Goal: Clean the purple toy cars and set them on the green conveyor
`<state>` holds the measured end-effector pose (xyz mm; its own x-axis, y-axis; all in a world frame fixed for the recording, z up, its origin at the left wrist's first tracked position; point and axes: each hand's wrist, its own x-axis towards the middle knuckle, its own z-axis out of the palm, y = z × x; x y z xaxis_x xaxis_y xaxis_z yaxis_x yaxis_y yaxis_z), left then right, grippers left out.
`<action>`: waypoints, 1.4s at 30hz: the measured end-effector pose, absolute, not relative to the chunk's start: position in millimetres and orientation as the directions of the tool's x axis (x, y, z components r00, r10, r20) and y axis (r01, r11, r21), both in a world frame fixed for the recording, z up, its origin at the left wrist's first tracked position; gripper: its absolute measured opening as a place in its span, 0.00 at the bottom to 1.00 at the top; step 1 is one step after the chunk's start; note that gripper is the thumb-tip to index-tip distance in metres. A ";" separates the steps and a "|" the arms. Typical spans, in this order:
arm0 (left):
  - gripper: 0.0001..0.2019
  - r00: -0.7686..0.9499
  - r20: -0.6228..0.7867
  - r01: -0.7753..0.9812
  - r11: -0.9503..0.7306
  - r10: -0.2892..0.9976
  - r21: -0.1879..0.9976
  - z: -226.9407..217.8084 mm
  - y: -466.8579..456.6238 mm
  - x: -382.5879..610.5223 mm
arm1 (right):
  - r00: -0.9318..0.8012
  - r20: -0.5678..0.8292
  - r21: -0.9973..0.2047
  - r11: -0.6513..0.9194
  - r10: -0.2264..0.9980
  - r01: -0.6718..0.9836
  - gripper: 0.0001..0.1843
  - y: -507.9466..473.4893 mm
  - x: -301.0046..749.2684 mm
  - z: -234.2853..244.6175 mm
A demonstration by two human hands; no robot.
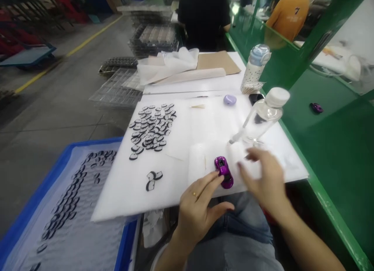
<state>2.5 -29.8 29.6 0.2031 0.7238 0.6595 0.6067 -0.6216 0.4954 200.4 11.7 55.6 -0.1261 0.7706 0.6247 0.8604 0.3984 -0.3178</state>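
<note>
Resting open, the left hand (pixel 195 208) fingers a purple toy car (pixel 224 171). Blurred right hand (pixel 267 181) (grip unclear) hovers at 3 o'clock; many black parts (pixel 152 127) remain unused.

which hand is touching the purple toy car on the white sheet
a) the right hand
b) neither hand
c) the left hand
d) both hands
c: the left hand has its fingertips on the purple toy car, while the right hand is blurred and sits apart from it, nearer the clear bottle on the white sheet.
</note>
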 end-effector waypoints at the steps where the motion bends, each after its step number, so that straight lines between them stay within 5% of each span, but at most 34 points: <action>1: 0.18 0.181 0.684 0.618 -0.623 0.706 0.479 27.2 -30.2 1.6 | -0.157 0.597 -0.326 0.416 0.787 0.849 0.15 4.9 184.9 54.0; 4: 0.05 0.111 0.740 0.663 -0.604 0.664 0.442 16.3 -30.8 -1.0 | -0.213 0.534 -0.349 0.443 0.818 0.826 0.14 -8.9 153.0 51.2; 12: 0.09 0.037 0.811 0.616 -0.652 0.584 0.442 -7.9 -27.9 1.5 | -0.189 0.481 -0.346 0.384 0.856 0.856 0.23 -12.5 146.2 47.6; 17: 0.10 0.014 0.847 0.640 -0.655 0.531 0.400 -17.5 -27.1 1.8 | 0.106 0.550 -0.459 0.193 0.828 0.867 0.27 -7.2 222.3 46.2; 19: 0.10 0.025 0.852 0.637 -0.665 0.523 0.390 -19.8 -27.4 0.1 | 0.275 0.593 -0.458 0.036 0.757 0.888 0.24 -14.0 284.5 43.0; 23: 0.10 0.087 0.846 0.636 -0.683 0.526 0.359 -19.7 -27.6 -3.1 | 0.330 0.676 -0.455 0.021 0.659 0.890 0.09 -26.6 388.0 34.9; 27: 0.10 0.123 0.837 0.642 -0.686 0.534 0.343 -17.6 -28.7 -5.2 | 0.284 0.641 -0.515 0.127 0.713 0.848 0.07 -5.5 393.0 31.6; 34: 0.11 0.113 0.820 0.652 -0.665 0.561 0.364 -20.2 -31.8 -2.9 | -0.128 0.284 -0.710 0.299 0.950 0.637 0.36 99.7 301.9 43.3; 38: 0.11 0.093 0.832 0.676 -0.648 0.547 0.351 -15.5 -30.7 3.9 | -0.229 0.145 -0.750 0.258 0.963 0.609 0.28 142.2 277.9 47.9; 42: 0.08 0.053 0.843 0.698 -0.623 0.536 0.352 -10.0 -30.4 10.6 | -0.154 0.134 -0.730 0.203 0.979 0.653 0.29 142.8 269.6 56.2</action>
<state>10.6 -30.4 -10.0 0.0529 0.5356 0.8428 0.6985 -0.6230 0.3521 269.6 142.8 56.2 -0.1539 0.9789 0.1342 0.6526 0.2027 -0.7301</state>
